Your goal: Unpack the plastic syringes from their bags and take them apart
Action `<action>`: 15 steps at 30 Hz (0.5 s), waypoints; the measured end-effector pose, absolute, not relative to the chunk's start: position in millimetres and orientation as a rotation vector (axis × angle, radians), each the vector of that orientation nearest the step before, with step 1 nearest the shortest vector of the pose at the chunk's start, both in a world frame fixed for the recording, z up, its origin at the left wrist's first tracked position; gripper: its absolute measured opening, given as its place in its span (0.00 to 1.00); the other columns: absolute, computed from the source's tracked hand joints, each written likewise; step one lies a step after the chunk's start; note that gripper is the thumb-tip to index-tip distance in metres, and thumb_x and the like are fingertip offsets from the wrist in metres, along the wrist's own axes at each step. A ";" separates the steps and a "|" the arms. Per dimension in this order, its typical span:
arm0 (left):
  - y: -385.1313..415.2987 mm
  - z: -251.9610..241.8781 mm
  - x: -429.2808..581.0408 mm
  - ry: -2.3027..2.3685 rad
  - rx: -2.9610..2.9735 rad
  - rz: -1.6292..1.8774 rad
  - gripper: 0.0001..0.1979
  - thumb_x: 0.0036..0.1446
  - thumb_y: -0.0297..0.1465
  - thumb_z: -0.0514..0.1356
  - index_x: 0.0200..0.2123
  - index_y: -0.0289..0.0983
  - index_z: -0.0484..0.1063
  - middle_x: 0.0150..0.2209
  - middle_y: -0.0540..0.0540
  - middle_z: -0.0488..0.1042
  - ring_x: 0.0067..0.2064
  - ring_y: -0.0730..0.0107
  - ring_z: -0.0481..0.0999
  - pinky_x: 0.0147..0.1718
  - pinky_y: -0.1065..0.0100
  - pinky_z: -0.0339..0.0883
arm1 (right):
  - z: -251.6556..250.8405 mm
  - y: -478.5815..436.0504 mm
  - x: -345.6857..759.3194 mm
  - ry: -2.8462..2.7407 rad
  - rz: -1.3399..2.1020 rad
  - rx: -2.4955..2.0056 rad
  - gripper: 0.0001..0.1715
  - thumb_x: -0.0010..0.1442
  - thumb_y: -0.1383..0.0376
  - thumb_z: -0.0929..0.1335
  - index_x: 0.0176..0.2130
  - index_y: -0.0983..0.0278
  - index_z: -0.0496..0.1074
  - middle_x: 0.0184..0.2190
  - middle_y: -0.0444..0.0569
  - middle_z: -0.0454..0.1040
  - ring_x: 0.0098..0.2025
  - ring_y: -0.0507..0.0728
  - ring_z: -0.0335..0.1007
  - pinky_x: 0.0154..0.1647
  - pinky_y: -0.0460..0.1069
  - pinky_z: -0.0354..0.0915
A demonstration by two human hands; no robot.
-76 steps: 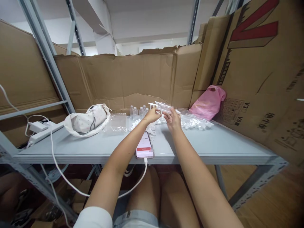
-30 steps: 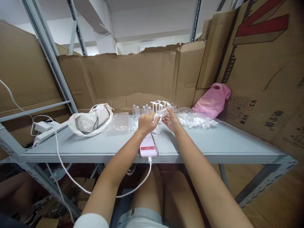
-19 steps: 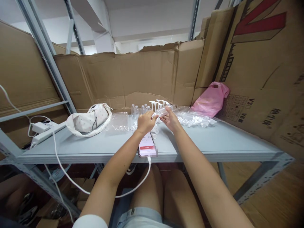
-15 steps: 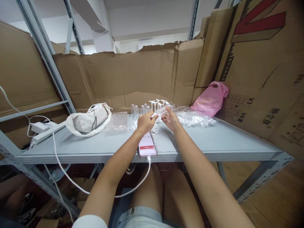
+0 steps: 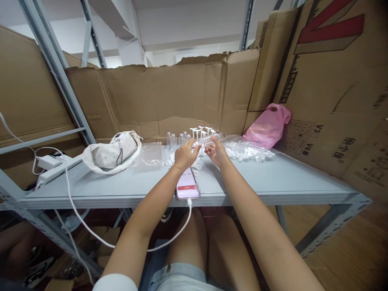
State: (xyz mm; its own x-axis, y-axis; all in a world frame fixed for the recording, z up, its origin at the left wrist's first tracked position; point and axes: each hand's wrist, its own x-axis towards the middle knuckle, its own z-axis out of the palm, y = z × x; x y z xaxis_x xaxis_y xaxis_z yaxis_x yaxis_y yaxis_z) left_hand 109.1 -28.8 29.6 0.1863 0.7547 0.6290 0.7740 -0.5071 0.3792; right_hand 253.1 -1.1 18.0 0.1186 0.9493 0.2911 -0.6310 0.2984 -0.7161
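I hold the clear bottle (image 5: 207,140) on the far side of the phone (image 5: 186,180), right hand (image 5: 217,152) gripping its body, left hand (image 5: 184,155) pinching its left end, apparently working it; the next move calls for steady alignment.

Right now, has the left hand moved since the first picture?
Yes: the left hand has shifted left and slightly lower, judged against the cardboard wall.

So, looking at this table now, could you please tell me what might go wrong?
1. The phone lies at the front edge of the table, its white cable hanging down; a snag might pull the phone off.
2. The clear bottle is tilted between the left hand and the right hand, near upright white T-shaped pieces; a slip could perhaps knock some over.
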 end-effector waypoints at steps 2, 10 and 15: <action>-30.4 30.6 109.3 -1.545 -2.381 -1.217 0.17 0.64 0.43 0.48 0.48 0.42 0.68 0.47 0.44 0.74 0.45 0.62 0.73 0.40 0.68 0.60 | 17.0 0.1 252.2 -0.832 1.227 -0.499 0.20 0.49 0.55 0.74 0.31 0.62 0.64 0.20 0.38 0.67 0.16 0.46 0.61 0.15 0.40 0.58; -25.8 30.9 106.2 -1.500 -2.402 -1.315 0.17 0.64 0.43 0.48 0.37 0.40 0.70 0.37 0.46 0.75 0.38 0.64 0.73 0.35 0.69 0.57 | 15.5 0.2 254.4 -0.913 1.201 -0.449 0.26 0.41 0.53 0.78 0.32 0.61 0.64 0.22 0.37 0.68 0.18 0.45 0.63 0.16 0.41 0.59; -22.1 30.9 106.4 -1.450 -2.461 -1.493 0.17 0.63 0.44 0.50 0.31 0.38 0.68 0.29 0.47 0.71 0.32 0.66 0.69 0.31 0.69 0.53 | 14.6 0.6 256.4 -0.980 1.178 -0.422 0.28 0.40 0.51 0.78 0.32 0.60 0.63 0.23 0.37 0.69 0.19 0.46 0.64 0.18 0.41 0.61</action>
